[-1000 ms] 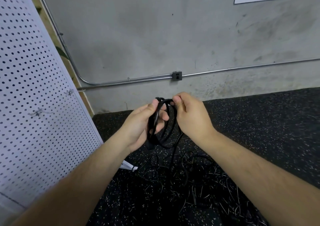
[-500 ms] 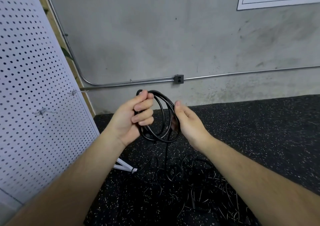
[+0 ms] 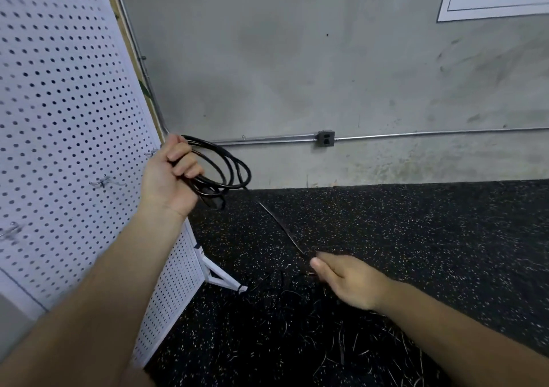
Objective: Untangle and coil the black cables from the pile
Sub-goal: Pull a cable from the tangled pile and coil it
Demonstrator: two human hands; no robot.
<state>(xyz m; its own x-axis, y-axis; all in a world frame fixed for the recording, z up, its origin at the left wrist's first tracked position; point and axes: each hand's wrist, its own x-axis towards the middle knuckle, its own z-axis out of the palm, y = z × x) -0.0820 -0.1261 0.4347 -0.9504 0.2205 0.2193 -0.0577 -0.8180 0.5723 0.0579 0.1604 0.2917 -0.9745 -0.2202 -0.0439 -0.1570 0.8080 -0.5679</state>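
My left hand point(image 3: 169, 175) grips a coil of black cable point(image 3: 228, 163), several loops held up in front of the grey wall, with a plug end hanging below the fist. From the coil a blurred straight length of the same cable point(image 3: 282, 226) runs down and right to my right hand point(image 3: 347, 279), which pinches it between thumb and fingers low over the floor. The pile of tangled black cables point(image 3: 341, 336) lies on the speckled floor under and around my right hand, hard to make out against it.
A white pegboard panel point(image 3: 68, 137) with metal hooks leans at the left on a white foot point(image 3: 222, 276). A metal conduit with a small box point(image 3: 326, 138) runs along the concrete wall. A black speckled rubber floor point(image 3: 416, 232) stretches to the right.
My hands have drawn apart: the left one lifted the coil up and left, the right one slid down and right along the cable, pulling a length taut. The camera view shifted too.
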